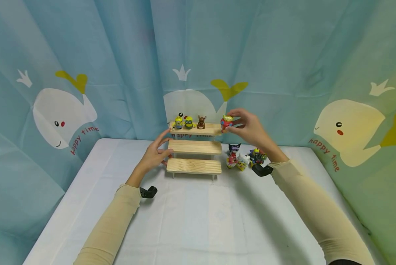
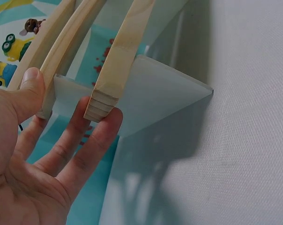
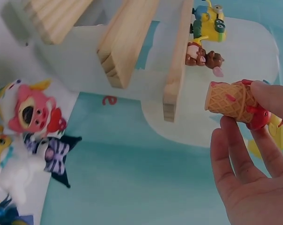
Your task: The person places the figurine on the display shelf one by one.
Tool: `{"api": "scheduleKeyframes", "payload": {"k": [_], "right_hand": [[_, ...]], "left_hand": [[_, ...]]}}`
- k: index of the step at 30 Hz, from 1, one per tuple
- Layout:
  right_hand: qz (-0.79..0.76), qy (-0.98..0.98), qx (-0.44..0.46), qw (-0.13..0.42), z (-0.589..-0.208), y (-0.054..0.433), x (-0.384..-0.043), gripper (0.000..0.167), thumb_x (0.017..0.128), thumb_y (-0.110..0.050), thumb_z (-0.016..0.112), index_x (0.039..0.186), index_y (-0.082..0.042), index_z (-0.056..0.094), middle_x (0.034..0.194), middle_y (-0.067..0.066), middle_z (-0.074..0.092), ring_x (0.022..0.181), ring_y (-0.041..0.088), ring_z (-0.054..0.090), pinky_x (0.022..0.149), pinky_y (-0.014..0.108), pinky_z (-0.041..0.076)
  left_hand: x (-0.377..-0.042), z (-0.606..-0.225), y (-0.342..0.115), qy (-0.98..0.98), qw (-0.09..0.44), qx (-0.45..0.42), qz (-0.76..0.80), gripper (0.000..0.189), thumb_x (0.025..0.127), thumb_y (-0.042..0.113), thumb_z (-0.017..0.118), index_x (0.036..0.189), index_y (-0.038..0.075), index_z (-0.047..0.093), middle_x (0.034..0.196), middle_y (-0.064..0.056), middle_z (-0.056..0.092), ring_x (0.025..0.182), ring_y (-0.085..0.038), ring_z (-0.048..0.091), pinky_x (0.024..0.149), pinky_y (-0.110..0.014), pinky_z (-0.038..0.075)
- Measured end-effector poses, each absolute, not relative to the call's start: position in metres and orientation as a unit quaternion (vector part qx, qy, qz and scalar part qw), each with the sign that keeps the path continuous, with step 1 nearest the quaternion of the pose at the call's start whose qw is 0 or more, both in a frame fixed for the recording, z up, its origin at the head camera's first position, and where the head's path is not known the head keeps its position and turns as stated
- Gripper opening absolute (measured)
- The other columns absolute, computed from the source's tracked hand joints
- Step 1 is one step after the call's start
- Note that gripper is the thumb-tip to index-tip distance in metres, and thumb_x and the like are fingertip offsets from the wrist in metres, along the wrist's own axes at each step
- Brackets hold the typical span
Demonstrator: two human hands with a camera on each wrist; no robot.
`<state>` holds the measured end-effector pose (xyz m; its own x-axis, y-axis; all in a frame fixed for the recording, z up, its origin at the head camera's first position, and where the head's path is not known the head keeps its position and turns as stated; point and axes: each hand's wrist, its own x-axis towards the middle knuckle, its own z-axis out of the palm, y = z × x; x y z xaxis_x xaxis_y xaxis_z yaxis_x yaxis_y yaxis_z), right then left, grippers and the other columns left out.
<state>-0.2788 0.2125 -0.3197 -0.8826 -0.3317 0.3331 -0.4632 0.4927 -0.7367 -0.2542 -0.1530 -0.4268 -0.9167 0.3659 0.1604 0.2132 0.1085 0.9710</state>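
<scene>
A three-tier wooden display stand [image 1: 194,147] with pale planks stands near the back of the table. My left hand [image 1: 153,154] grips its left end; in the left wrist view the thumb lies on one plank end and fingertips touch the lowest plank [image 2: 118,65]. With my right hand [image 1: 247,127] I pinch a red and yellow figurine with a waffle-cone base [image 3: 230,102], held at the right end of the top plank. Whether it touches the wood is unclear. Two yellow Minion figurines [image 1: 178,123] [image 1: 189,123] and a brown big-eared figurine [image 1: 201,122] stand on that top plank.
Several figurines cluster on the white table [image 1: 198,221] right of the stand, among them a black-eared one [image 1: 234,148], a pink bear [image 3: 36,110] and a white one [image 1: 243,161]. A blue whale-print curtain [image 1: 277,55] hangs close behind.
</scene>
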Motion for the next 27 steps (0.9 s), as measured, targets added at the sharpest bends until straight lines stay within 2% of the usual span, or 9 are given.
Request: {"api": "scheduleKeyframes", "payload": {"k": [4,11,19,27], "right_hand": [[0.457,-0.854,0.237,0.073,-0.323,0.203,-0.288,0.042,0.093,-0.004,0.077,0.133,-0.007,0.062,0.135,0.017,0.061,0.107,0.035,0.069,0.091,0.047,0.059],[0.46,-0.851,0.244,0.074,-0.329,0.19,-0.301,0.042,0.093,-0.004,0.077,0.131,-0.004,0.061,0.134,0.02,0.062,0.107,0.038,0.069,0.089,0.051,0.059],[0.461,-0.849,0.247,0.077,-0.335,0.179,-0.311,0.041,0.091,0.0,0.077,0.129,-0.003,0.062,0.134,0.02,0.062,0.105,0.039,0.069,0.085,0.046,0.061],[0.463,-0.849,0.245,0.068,-0.338,0.172,-0.315,0.041,0.093,0.002,0.074,0.132,-0.004,0.061,0.139,0.02,0.058,0.111,0.041,0.066,0.09,0.052,0.059]], "left_hand": [[-0.254,-0.427,-0.153,0.744,0.059,0.193,0.637,0.079,0.102,0.005,0.063,0.165,0.031,0.023,0.163,-0.025,0.03,0.097,-0.051,0.068,0.071,-0.076,0.051],[-0.255,-0.427,-0.152,0.746,0.061,0.183,0.637,0.079,0.102,0.006,0.064,0.165,0.034,0.024,0.164,-0.022,0.031,0.099,-0.05,0.068,0.071,-0.077,0.05],[-0.255,-0.428,-0.152,0.75,0.06,0.178,0.634,0.079,0.102,0.007,0.065,0.164,0.035,0.025,0.164,-0.022,0.031,0.096,-0.046,0.07,0.071,-0.076,0.051],[-0.255,-0.426,-0.153,0.752,0.062,0.178,0.632,0.079,0.103,0.008,0.064,0.165,0.034,0.024,0.164,-0.018,0.032,0.096,-0.044,0.07,0.071,-0.074,0.053]]}}
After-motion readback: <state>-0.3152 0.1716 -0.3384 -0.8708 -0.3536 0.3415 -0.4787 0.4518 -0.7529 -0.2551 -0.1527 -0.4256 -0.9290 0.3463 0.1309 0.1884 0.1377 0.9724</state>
